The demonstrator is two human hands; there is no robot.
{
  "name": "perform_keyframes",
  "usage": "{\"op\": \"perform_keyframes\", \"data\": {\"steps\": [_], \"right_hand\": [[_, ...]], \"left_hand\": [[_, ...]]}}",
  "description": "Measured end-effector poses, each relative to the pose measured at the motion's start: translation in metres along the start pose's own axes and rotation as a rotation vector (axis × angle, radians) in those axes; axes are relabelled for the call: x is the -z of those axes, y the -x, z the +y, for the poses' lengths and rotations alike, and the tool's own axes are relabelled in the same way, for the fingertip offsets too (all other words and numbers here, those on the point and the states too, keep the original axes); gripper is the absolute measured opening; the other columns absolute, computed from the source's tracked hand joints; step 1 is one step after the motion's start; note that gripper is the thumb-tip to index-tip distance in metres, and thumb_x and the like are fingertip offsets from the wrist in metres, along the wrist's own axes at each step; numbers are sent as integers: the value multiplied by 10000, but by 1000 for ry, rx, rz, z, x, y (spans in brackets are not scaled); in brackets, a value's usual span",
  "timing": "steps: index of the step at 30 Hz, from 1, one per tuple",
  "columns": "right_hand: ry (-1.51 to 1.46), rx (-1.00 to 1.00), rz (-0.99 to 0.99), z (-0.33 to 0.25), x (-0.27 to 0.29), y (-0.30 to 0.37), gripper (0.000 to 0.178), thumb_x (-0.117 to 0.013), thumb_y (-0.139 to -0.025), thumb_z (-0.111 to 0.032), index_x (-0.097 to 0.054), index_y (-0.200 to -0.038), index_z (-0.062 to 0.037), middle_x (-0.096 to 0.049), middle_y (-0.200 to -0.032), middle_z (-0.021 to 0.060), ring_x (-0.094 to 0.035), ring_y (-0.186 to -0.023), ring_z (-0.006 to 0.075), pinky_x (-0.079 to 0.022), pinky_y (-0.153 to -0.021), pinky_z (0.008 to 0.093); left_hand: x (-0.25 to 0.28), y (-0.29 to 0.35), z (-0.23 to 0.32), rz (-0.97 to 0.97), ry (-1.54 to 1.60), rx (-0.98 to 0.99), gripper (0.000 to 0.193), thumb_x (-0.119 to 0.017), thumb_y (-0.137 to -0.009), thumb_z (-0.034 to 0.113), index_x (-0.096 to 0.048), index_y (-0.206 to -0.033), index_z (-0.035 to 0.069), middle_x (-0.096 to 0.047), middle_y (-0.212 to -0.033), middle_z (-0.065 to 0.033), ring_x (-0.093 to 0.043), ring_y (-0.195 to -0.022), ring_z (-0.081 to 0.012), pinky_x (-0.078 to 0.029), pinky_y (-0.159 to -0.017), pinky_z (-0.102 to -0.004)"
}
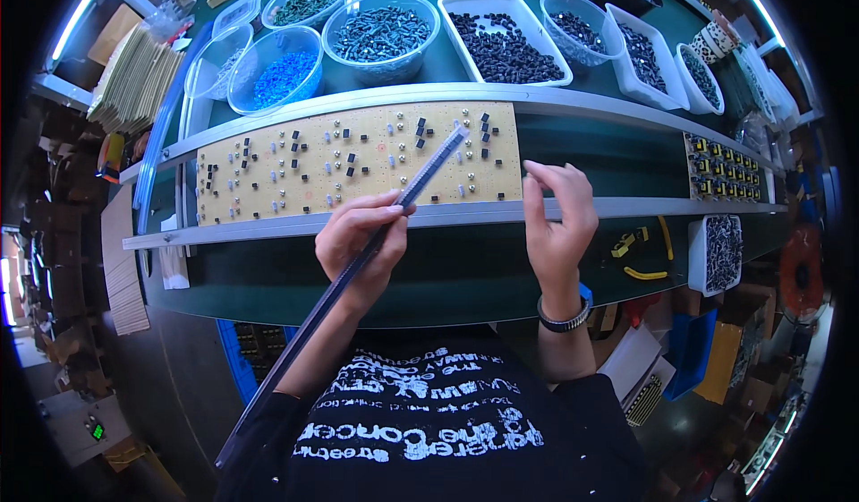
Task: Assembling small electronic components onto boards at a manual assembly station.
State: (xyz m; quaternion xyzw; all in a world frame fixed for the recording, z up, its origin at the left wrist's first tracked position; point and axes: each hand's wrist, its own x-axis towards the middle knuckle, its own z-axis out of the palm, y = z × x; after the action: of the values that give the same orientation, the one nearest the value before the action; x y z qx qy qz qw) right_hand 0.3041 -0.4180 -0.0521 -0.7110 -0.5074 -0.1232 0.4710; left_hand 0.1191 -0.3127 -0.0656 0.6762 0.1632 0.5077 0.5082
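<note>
My left hand (362, 242) is closed around a long, narrow clear plastic tube (313, 323) with small dark parts lined up inside. The tube slants from my lower left up to the right, its far end over a tan circuit board (362, 166). Black, silver and white components stand in groups across that board, which lies between two metal rails. To the right of the board, above the near rail, my right hand (562, 211) is raised with thumb and forefinger brought together. Whatever may be between those fingertips is too small to make out.
Beyond the far rail (331, 101) stand tubs of small parts, among them a blue-filled tub (282, 77) and a white tray (559, 77) of black parts. Yellow-handled cutters (644, 274) and a parts tray (716, 256) lie near right. Another populated board (723, 169) sits rightward.
</note>
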Motion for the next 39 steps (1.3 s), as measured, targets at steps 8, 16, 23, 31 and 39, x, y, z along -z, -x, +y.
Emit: {"op": "perform_keyframes", "data": {"steps": [8, 16, 23, 31, 39], "right_hand": [[231, 87, -268, -7, -16, -37, 67, -679, -735, -57, -666, -799, -38, -630, -784, 92, -576, -750, 222, -445, -710, 342], [-531, -275, -230, -22, -9, -29, 132, -678, -792, -108, -637, -882, -20, -625, -790, 102, -573, -687, 162, -467, -627, 263], [-1539, -758, -330, -36, -15, -31, 199, -598, -881, -144, -579, -984, 25, -599, -800, 119, -554, -627, 111, -466, -576, 218], [-1606, -772, -344, -50, -27, -34, 214, -585, -888, -132, -602, -991, 55, -617, -771, 110, -565, -592, 101, -479, -557, 218], [-1367, -643, -346, -59, -30, -36, 233, -604, -873, -114, -611, -1020, 67, -628, -800, 115, -561, -595, 96, -462, -550, 205]], "left_hand": [[17, -2, 17, 83, 1, -171, 116, -609, -783, -59, -576, -883, -10, -606, -950, -195, -660, -812, -245, -557, -711, -305], [33, 6, 24, 63, 4, -132, 135, -645, -764, -31, -583, -881, -2, -605, -945, -195, -661, -800, -250, -569, -710, -328], [45, 7, 34, 1, 56, -105, 154, -670, -748, -14, -587, -876, 4, -605, -946, -193, -662, -814, -252, -575, -702, -332], [55, 8, 33, 8, 44, -122, 149, -670, -748, -11, -587, -870, 11, -609, -934, -193, -667, -799, -246, -576, -697, -326], [59, 8, 33, -29, 93, -102, 146, -671, -743, 0, -592, -865, 20, -617, -917, -183, -674, -768, -237, -572, -673, -308]]}}
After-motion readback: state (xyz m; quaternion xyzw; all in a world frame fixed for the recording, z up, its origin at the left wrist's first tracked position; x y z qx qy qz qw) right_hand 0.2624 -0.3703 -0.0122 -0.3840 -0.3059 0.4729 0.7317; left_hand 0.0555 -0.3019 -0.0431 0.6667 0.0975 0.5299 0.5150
